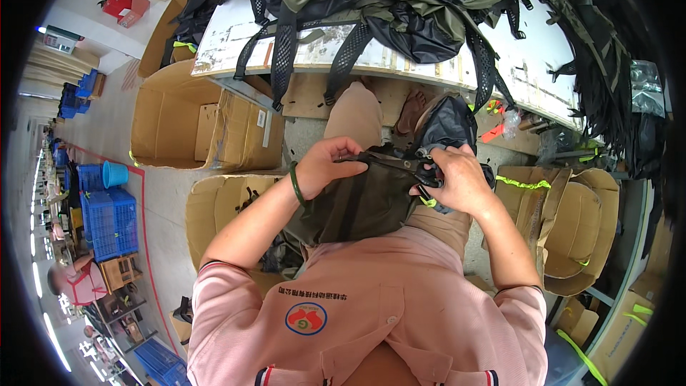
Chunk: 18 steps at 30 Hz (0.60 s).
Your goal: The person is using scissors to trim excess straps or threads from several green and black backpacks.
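An olive-green and black bag [361,200] lies across my lap. My left hand [330,163], with a dark green bangle on its wrist, pinches the bag's upper edge. My right hand [457,175] is closed around a pair of black-handled scissors [421,169], whose blades point left along that edge toward my left hand. A black part of the bag [450,123] hangs off beyond my knees. A small yellow-green tag shows under my right hand.
A white worktable [529,57] ahead carries a heap of olive and black backpacks [400,0] with straps hanging over its edge. Open cardboard boxes [193,121] stand on my left and another [572,229] on my right. Blue crates [107,218] sit far left, near a seated person.
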### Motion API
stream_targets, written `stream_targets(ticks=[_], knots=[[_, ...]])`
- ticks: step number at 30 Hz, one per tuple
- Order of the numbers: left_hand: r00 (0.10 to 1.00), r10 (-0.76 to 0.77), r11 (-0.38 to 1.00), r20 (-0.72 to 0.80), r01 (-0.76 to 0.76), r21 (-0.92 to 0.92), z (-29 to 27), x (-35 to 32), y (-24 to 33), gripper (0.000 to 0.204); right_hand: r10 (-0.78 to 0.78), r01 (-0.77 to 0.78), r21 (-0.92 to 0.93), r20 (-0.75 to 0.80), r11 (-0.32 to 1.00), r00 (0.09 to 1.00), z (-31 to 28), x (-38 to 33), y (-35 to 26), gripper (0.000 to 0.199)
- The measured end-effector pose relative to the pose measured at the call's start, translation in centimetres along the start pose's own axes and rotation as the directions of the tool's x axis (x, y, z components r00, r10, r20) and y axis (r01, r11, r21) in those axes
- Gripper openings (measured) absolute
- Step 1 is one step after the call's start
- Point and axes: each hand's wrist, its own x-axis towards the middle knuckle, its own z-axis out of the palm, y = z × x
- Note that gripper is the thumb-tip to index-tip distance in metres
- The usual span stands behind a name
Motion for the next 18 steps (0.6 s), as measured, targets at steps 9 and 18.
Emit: stream_targets(ticks=[9,18], knots=[[0.999,0.023,0.988,0.048,-0.030,0.153,-0.6,0.4,0.0,0.016,-0.030,0.036,-0.064,0.092,0.997,0.995,-1.5,0.9,-1.3,0.044],[0.996,0.064,0.982,0.059,-0.074,0.176,-0.8,0.4,-0.4,0.015,-0.052,0.066,-0.137,0.105,0.988,0.993,-1.5,1.2,-1.4,0.038]])
